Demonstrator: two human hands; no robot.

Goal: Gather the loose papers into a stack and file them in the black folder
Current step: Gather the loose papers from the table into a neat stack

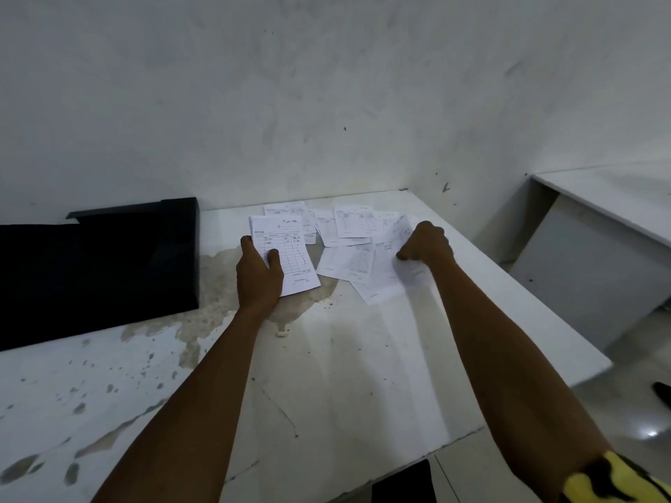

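- Papers (348, 226) lie scattered and overlapping at the far side of your white table (363, 375), near the wall.
- Your left hand (258, 275) reaches forward with the arm nearly straight, thumb on top of a printed slip (290, 248), fingers curled beneath it, gripping it.
- Your right hand (426, 246) is closed, knuckles up, pinching a blurred sheet (385, 274) at its edge.
- Left of the slip, the black folder (98, 270) rests on the table against the wall.
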